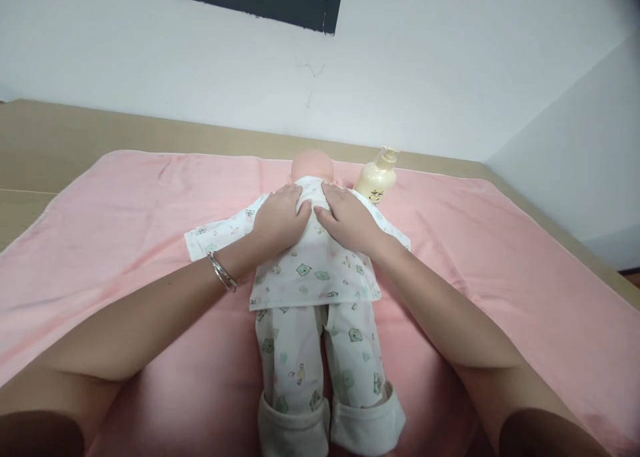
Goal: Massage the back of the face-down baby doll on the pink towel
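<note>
A baby doll (pixel 313 164) lies face down, its bald head pointing away from me. It wears a white printed shirt (pixel 315 277) and matching trousers (pixel 295 357) with the cuffs turned up. My left hand (pixel 283 217) rests flat on the left side of the doll's upper back, fingers stretched out. Mirroring it on the right side, my right hand (pixel 347 217) also lies flat on the shirt. The two thumbs come close to each other near the spine. Neither hand grips anything. The doll's face and hands are hidden.
A cream-yellow pump bottle (pixel 377 177) lies or leans just right of the doll's head; its base is hidden. Under everything spreads a pink blanket (pixel 450 244) on a wooden surface (pixel 200 134). Behind rises a white wall (pixel 225 70) with a dark frame (pixel 300 7).
</note>
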### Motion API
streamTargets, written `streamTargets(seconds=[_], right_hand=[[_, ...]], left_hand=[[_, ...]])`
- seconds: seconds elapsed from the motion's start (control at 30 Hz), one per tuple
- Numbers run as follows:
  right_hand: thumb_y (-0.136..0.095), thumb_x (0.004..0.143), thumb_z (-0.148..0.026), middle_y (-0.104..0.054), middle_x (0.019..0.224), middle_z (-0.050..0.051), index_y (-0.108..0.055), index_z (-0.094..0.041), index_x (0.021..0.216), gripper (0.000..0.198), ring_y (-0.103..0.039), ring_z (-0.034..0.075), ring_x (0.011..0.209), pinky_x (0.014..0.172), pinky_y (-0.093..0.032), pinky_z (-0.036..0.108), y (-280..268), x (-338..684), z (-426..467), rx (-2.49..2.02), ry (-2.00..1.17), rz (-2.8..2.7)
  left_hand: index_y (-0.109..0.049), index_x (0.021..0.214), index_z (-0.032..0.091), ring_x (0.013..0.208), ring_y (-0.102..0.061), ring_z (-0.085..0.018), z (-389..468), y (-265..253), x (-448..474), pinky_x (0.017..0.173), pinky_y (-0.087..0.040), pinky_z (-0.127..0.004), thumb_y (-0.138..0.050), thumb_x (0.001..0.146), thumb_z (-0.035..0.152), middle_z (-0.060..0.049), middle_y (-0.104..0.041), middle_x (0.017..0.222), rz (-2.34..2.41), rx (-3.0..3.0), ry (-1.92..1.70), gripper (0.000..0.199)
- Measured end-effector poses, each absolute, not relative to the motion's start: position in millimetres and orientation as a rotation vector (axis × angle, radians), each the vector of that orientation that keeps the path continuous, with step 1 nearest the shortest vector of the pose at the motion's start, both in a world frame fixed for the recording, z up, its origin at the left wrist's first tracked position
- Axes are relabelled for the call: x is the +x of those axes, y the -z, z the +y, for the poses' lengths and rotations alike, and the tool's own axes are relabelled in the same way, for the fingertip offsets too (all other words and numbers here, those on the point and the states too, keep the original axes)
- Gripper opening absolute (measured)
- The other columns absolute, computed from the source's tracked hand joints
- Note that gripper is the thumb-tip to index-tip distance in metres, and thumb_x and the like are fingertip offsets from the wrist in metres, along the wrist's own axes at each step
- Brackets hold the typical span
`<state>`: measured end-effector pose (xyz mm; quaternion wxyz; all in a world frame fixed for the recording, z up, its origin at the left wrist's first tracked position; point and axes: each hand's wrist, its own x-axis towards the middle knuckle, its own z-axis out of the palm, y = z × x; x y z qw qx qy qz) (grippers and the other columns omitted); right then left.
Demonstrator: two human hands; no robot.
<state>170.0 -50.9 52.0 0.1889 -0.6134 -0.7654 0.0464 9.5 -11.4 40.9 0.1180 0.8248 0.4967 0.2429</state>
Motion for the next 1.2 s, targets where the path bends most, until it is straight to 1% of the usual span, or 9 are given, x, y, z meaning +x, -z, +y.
streamTargets(seconds=[0.23,0.33,0.47,0.6,0.7,0.8,0.93,1.07,1.2], right_hand=[[-0.034,0.098,-0.035,-0.062,0.136,0.019,-0.058,-0.011,0.123,0.041,-0.056,0.033,0.130,0.104,-0.047,0.046,-65,160,-65,-1.832,-0.153,-2.163],[-0.031,0.101,-0.045,-0.050,0.150,0.020,-0.050,-0.007,0.136,0.056,-0.046,0.033,0.141,0.112,-0.042,0.047,-57,166,-52,-1.860,-0.210,-2.102],[-0.031,0.101,-0.049,-0.036,0.159,0.022,-0.036,0.000,0.148,0.068,-0.031,0.034,0.151,0.122,-0.030,0.047,-52,166,-44,-1.950,-0.191,-2.049],[-0.031,0.102,-0.041,-0.060,0.138,0.023,-0.059,-0.004,0.125,0.052,-0.051,0.034,0.134,0.109,-0.042,0.045,-63,156,-61,-1.964,-0.118,-2.092],[-0.036,0.100,-0.034,-0.069,0.118,0.022,-0.065,-0.007,0.108,0.040,-0.062,0.033,0.117,0.101,-0.046,0.042,-71,150,-73,-1.986,-0.056,-2.110],[-0.033,0.101,-0.034,-0.069,0.116,0.021,-0.064,-0.008,0.107,0.042,-0.063,0.031,0.112,0.098,-0.046,0.041,-70,152,-70,-1.984,-0.033,-2.122],[-0.026,0.103,-0.042,-0.067,0.126,0.021,-0.063,-0.006,0.113,0.053,-0.059,0.032,0.122,0.108,-0.041,0.045,-62,162,-52,-1.974,-0.023,-2.112],[-0.026,0.104,-0.041,-0.065,0.128,0.023,-0.063,-0.002,0.117,0.054,-0.056,0.032,0.127,0.115,-0.036,0.046,-57,164,-47,-1.974,0.039,-2.108],[-0.029,0.102,-0.037,-0.071,0.111,0.022,-0.068,-0.004,0.104,0.052,-0.064,0.033,0.111,0.103,-0.046,0.044,-61,155,-61,-1.980,0.103,-2.124]], left_hand=[[-0.063,0.115,0.011,0.110,-0.064,-0.030,-1,-42,7,0.097,-0.052,-0.044,-0.034,0.100,0.035,-0.016,-0.069,0.120,1.415,2.467,-0.642,0.041],[-0.063,0.113,0.008,0.113,-0.062,-0.031,-14,-40,10,0.103,-0.049,-0.046,-0.032,0.100,0.027,-0.018,-0.067,0.118,1.452,2.591,-0.647,0.039],[-0.057,0.124,0.005,0.130,-0.054,-0.031,-24,-38,11,0.114,-0.042,-0.046,-0.031,0.097,0.019,-0.021,-0.062,0.130,1.372,2.681,-0.680,0.040],[-0.061,0.114,0.011,0.118,-0.060,-0.029,-12,-43,9,0.106,-0.048,-0.043,-0.033,0.097,0.025,-0.016,-0.066,0.120,1.388,2.497,-0.654,0.035],[-0.062,0.110,0.013,0.109,-0.063,-0.029,-3,-45,8,0.097,-0.051,-0.044,-0.033,0.099,0.032,-0.014,-0.069,0.115,1.404,2.423,-0.644,0.036],[-0.060,0.119,0.008,0.115,-0.061,-0.030,-5,-44,9,0.101,-0.049,-0.044,-0.031,0.100,0.031,-0.017,-0.066,0.124,1.418,2.476,-0.637,0.041],[-0.057,0.127,0.003,0.124,-0.058,-0.032,-22,-45,11,0.106,-0.046,-0.044,-0.029,0.101,0.030,-0.022,-0.063,0.130,1.515,2.611,-0.560,0.046],[-0.063,0.118,0.011,0.108,-0.066,-0.033,-25,-55,9,0.093,-0.052,-0.043,-0.034,0.099,0.032,-0.017,-0.070,0.115,1.591,2.552,-0.460,0.041],[-0.066,0.112,0.017,0.099,-0.068,-0.031,-8,-57,5,0.083,-0.054,-0.041,-0.035,0.098,0.041,-0.012,-0.073,0.108,1.551,2.393,-0.481,0.042]])
